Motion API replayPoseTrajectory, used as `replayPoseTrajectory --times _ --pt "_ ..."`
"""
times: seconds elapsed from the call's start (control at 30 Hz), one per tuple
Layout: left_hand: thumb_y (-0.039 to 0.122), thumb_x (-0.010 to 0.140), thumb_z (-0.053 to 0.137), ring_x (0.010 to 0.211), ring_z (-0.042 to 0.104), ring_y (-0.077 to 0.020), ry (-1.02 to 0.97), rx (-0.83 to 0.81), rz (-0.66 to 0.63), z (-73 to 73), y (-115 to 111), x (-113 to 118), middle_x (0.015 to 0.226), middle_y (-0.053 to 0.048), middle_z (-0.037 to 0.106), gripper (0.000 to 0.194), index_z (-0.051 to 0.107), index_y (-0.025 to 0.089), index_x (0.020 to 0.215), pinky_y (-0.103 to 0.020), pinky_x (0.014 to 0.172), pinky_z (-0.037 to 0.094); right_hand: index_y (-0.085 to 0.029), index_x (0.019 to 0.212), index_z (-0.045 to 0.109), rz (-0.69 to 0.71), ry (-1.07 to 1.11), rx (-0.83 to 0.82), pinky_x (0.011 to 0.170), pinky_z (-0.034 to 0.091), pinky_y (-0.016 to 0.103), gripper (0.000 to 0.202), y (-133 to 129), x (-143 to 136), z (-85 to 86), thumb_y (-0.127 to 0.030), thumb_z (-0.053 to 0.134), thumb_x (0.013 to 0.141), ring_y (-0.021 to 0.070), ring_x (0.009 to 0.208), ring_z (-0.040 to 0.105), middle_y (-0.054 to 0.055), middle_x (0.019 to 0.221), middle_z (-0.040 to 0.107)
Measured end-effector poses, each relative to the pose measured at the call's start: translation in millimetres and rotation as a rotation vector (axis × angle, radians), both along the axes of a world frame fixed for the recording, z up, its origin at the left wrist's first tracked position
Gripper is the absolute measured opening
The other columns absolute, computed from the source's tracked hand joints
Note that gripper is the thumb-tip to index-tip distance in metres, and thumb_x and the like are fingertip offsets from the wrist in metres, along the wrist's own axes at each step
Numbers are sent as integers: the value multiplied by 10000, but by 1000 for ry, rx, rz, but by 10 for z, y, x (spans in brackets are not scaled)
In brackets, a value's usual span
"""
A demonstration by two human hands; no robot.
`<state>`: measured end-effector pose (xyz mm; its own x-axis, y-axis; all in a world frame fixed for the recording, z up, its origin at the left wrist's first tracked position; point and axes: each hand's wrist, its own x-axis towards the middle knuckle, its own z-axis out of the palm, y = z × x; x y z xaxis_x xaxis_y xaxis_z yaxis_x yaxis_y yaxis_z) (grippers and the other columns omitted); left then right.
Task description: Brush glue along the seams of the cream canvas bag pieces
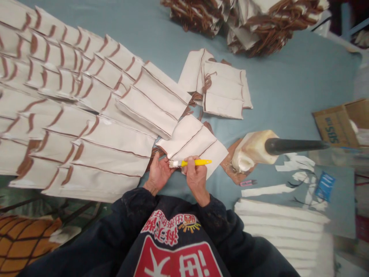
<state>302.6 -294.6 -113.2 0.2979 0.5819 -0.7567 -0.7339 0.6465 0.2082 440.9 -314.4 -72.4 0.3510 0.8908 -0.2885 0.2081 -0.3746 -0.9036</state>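
My right hand [196,177] is closed around the yellow handle of a paintbrush [203,162], whose pale bristles point left. The bristles are at the lower left edge of a cream fabric piece [191,134] with brown seam lines, close to the fingers of my left hand [159,172]. That left hand is turned palm inward, thumb and fingers apart, beside the same edge; whether its fingertips touch the cloth I cannot make out. Brown cords lie partly hidden behind it. Rows of overlapping cream pieces with brown edging [115,146] spread out on the left.
A cut-open plastic jug [253,148] with a black handle stands at right on a brown pad. Beyond my hands lie stacked cream pieces [223,90] and a heaped bundle [248,30]. Pink snips [248,182], white strips [268,190], and a cardboard box [336,125] are at right.
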Motion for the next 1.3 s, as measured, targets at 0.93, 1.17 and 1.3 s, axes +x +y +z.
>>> replayPoseTrajectory --times 0.93,1.17,1.3 --pt "341 1016 693 981 729 -218 479 71 63 140 410 260 1207 -86 721 295 676 161 1249 -405 828 645 -203 820 637 -194 214 -56 447 424 257 490 -244 690 471 -684 591 904 128 404 486 -72 459 503" --pt "342 980 732 693 667 -136 696 258 -128 589 -263 424 846 2 712 206 702 143 939 -287 654 581 -212 854 653 -276 288 59 444 425 243 454 -432 873 947 -661 637 922 117 423 471 -88 480 465" --pt "332 790 834 538 553 -117 825 422 -230 936 -369 492 541 49 597 316 635 167 609 -229 536 449 -222 851 655 -262 349 184 454 441 237 368 -425 869 1225 -573 650 961 106 428 457 -89 504 466"
